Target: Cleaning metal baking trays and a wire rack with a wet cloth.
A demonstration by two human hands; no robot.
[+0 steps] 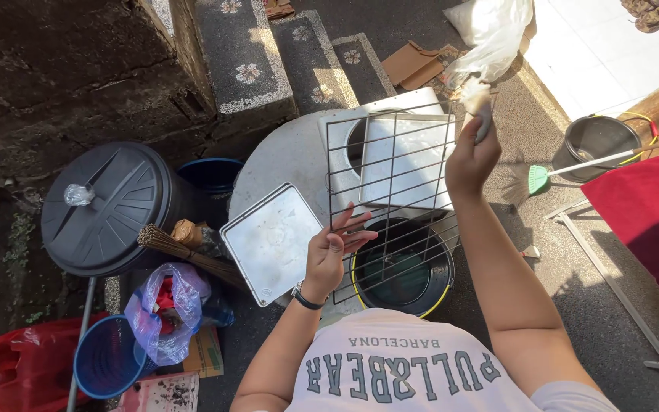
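The person's shirt front (pixel 406 366) fills the lower edge of the view; both bare forearms rise from it toward the work.

Round concrete slab (pixel 284 156): the largest surface, lying beyond the fingers of both hands. It carries a square metal sink-like frame (pixel 337 130) and a white tray (pixel 406 156) seen through the rack.

Black lidded bin (pixel 112 206): well to the left of the left fingers, with a blue tub (pixel 211 174) between it and the slab.

Wire rack (pixel 387 194): a dark metal grid held tilted above a black bucket with a yellow rim (pixel 406 271), which sits directly under the fingers.

Square metal tray (pixel 272 240): just left of the left fingers, leaning at the slab's edge.

Left hand (pixel 329 255): fingers spread and pressed against the rack's lower left edge, thumb behind it, gripping the frame and steadying it. A watch sits on the wrist.

Right hand (pixel 470 156): fingers closed around a small scrubbing tool (pixel 480 111) at the rack's upper right corner; the tool's kind cannot be told exactly.

Broom (pixel 543 177) and dark pail (pixel 596 141): well to the right of the right fingers.

Judged step: the rack appears to be under cleaning over the bucket, with the upper right corner in hand. The next stroke calls for a firm left-hand hold so the grid does not swing, and for working the tool along the bars toward the left fingers.
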